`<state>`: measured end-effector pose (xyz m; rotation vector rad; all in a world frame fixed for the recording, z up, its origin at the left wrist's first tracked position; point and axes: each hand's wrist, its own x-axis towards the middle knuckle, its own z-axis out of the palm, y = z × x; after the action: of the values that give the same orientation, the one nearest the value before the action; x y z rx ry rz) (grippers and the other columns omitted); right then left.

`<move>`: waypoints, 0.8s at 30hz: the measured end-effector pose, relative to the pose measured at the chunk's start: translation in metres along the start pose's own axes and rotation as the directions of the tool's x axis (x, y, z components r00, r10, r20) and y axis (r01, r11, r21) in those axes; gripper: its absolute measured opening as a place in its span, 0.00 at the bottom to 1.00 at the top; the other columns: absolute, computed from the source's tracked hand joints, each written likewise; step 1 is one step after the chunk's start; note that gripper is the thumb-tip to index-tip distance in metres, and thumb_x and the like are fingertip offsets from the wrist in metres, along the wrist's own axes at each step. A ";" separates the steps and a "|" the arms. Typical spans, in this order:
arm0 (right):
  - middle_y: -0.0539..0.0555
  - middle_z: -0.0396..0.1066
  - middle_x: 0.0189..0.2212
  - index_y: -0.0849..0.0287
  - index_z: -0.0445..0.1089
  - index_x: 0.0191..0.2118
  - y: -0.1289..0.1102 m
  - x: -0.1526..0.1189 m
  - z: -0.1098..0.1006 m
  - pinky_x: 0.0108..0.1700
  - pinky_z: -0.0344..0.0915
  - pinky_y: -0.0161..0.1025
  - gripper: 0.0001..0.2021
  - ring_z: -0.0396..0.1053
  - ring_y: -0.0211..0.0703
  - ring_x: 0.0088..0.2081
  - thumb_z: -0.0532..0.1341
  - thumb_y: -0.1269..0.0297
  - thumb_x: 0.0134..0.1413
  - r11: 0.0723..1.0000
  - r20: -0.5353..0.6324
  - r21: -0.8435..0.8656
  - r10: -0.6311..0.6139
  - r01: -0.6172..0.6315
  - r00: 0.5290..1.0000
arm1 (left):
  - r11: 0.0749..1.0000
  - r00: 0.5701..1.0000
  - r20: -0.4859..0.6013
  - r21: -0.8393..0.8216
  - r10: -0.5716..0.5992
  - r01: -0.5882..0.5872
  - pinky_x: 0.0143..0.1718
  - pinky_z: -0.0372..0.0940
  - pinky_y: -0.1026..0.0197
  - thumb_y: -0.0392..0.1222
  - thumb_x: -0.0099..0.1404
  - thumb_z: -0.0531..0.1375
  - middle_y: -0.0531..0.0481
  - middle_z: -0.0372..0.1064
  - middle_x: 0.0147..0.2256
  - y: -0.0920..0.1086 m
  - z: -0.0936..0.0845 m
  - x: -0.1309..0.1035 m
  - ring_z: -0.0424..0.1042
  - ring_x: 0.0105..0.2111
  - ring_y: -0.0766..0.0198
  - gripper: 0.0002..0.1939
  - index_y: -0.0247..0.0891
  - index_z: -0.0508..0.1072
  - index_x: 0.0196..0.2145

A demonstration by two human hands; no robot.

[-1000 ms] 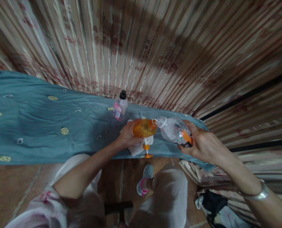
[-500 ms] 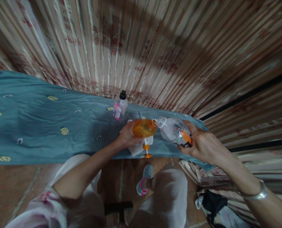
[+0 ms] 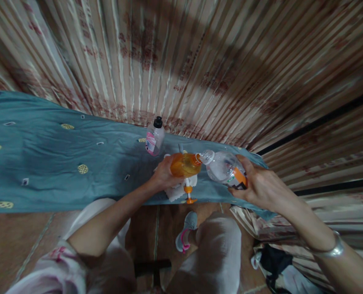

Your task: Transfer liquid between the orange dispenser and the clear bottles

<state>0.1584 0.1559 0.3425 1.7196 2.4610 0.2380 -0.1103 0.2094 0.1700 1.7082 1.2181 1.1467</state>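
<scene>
My left hand [image 3: 163,174] is wrapped round an orange bottle [image 3: 186,165], tilted with its mouth to the right. My right hand [image 3: 255,179] grips a clear plastic bottle [image 3: 221,166] with an orange label, lying nearly level. The two bottle mouths meet, or almost meet; the exact contact is too small to tell. Below the orange bottle, a white and orange pump top [image 3: 188,194] rests near the cloth's front edge, beside a white tissue [image 3: 174,193]. A clear bottle with a black cap and pink label [image 3: 154,139] stands behind my left hand.
Under these things spreads a blue-green patterned cloth [image 3: 53,151]. A pleated curtain [image 3: 169,61] hangs along its back edge. Dark bars [image 3: 322,121] cross the right side. Dark and light fabric [image 3: 276,263] lies on the floor at the lower right.
</scene>
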 end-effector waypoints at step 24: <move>0.57 0.76 0.27 0.76 0.60 0.65 -0.004 0.001 -0.006 0.31 0.66 0.41 0.38 0.76 0.54 0.29 0.64 0.54 0.55 0.999 0.027 -0.054 0.000 0.001 1.000 | 1.000 1.000 0.012 -0.003 -0.019 0.019 0.61 0.71 0.42 0.41 0.48 0.74 0.41 0.76 0.56 0.000 0.001 -0.001 0.76 0.55 0.45 0.40 0.39 0.70 0.60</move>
<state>0.1528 0.1554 0.3479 1.6898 2.4135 0.2765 -0.1093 0.2088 0.1692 1.6955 1.2215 1.1252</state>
